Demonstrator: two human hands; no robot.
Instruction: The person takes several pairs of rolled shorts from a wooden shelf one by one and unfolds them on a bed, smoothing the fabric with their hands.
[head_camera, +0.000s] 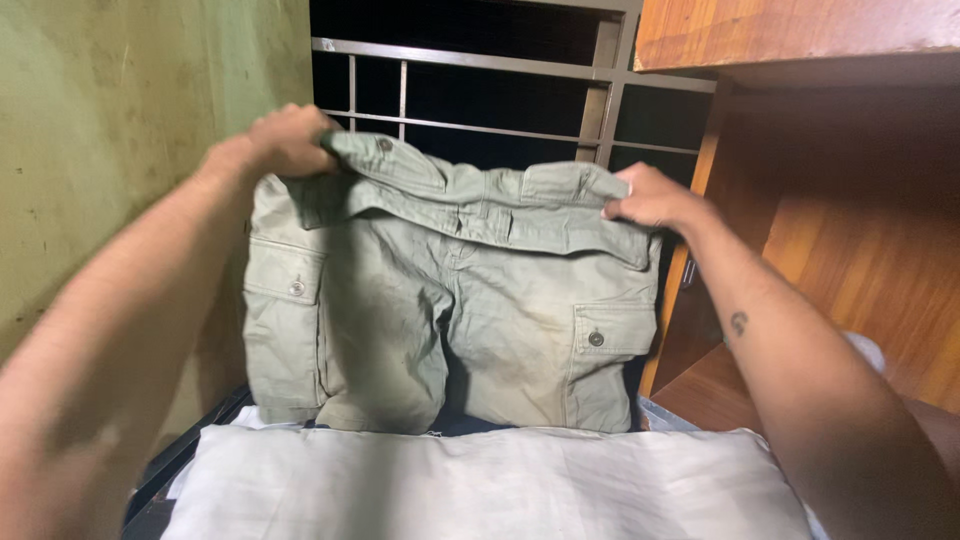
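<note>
I hold the grey-green cargo shorts (450, 300) up by the waistband, left hand (290, 140) and right hand (655, 198) each clenched on a corner, above a pale folded cloth (480, 485), before a barred window (480, 70).

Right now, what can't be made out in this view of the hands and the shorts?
- Left hand fingertips: head view, tucked behind the green cargo shorts waistband.
- Shorts' hems: hidden behind the pale folded cloth.
- Beyond the window grille: too dark to see.
- Wooden cabinet: cut off by the right edge.
- Right hand palm: faces away.
</note>
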